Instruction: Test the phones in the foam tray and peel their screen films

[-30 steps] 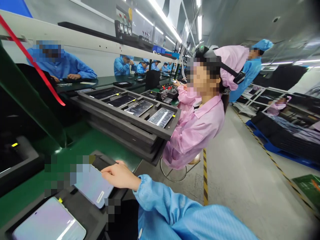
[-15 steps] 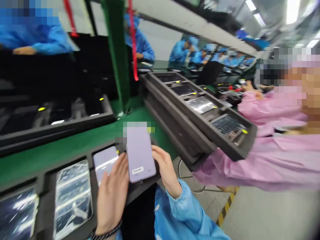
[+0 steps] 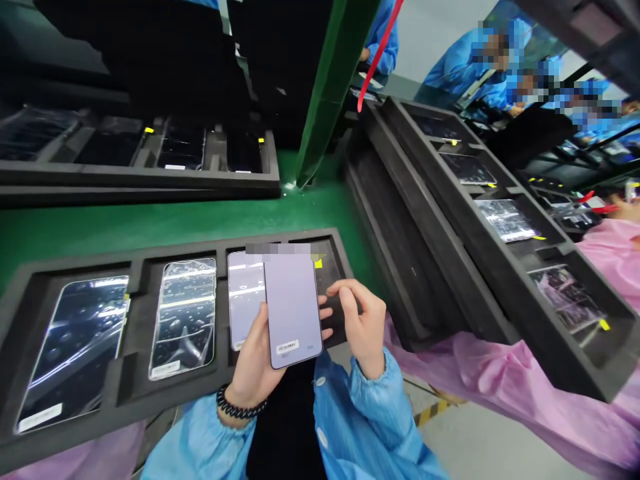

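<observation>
As the left hand (image 3: 255,360) clenches a pale lilac smartphone (image 3: 293,310) from beneath, its fingers (image 3: 325,319) wrapping round to the phone's right long edge, the phone is held over a black foam tray (image 3: 115,413) near the green worktop's (image 3: 150,227) near edge. Its long axis points almost straight away from the person, leaning slightly. The right hand (image 3: 363,327) is just beside that same edge, its grip released, fingers curved and apparently not touching. Another phone (image 3: 245,300) lies in the tray compartment (image 3: 325,287) partly under the held one, with film-wrapped phones (image 3: 183,320) further left.
</observation>
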### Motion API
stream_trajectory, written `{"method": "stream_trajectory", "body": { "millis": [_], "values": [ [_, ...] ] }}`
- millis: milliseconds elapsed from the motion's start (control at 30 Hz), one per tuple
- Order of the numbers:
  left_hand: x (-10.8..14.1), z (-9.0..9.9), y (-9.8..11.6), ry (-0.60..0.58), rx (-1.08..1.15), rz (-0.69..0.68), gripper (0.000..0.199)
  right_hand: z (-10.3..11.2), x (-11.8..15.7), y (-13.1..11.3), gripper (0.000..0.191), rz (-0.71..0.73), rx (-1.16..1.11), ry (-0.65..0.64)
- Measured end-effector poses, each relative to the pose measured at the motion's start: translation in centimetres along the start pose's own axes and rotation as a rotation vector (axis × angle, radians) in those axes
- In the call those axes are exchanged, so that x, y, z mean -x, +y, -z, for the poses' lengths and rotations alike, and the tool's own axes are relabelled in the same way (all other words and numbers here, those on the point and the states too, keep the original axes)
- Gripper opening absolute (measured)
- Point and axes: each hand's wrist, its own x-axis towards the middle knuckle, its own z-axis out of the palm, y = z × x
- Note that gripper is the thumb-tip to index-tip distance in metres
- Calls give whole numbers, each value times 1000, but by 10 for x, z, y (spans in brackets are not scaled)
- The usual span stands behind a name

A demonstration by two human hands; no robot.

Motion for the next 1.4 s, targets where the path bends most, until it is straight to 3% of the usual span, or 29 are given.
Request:
{"method": "stream_trajectory", "body": {
  "millis": [200,367,633,733,833,900,967,1033,1100,1200,1300,1367,1400],
  "values": [
    [7,-2,2,-7,-127,67,63,-10,-22,7,21,32,8,44],
    [12,-3,5,115,-161,123,61,-16,-24,11,31,124,0,103],
    [11,5,3,295,-234,164,76,-18,-20,13,27,246,-19,178],
    [13,-4,5,279,-251,168,69,-7,-11,12,21,353,-52,294],
    [13,-11,4,200,-227,130,64,21,-9,0,18,484,-86,444],
    [11,-12,1,138,-202,118,63,43,-20,-18,18,491,-39,488],
    [8,-10,-2,82,-184,117,63,59,-38,-38,17,374,88,388],
    [7,-7,-3,9,-166,93,65,61,-57,-55,15,279,195,156],
    [10,-5,0,-76,-142,47,68,49,-65,-61,24,184,156,-109],
    [18,-6,5,-154,-110,20,76,11,-52,-53,46,-44,-220,-361],
    [25,-12,10,-121,-149,96,86,-27,-28,-41,80,-482,-764,-634],
    [27,-18,19,-86,-277,165,91,-42,-18,-40,89,-692,-1080,-672],
    [27,-22,27,-94,-416,184,90,-45,-15,-41,86,-751,-1203,-613]
  ]
}}
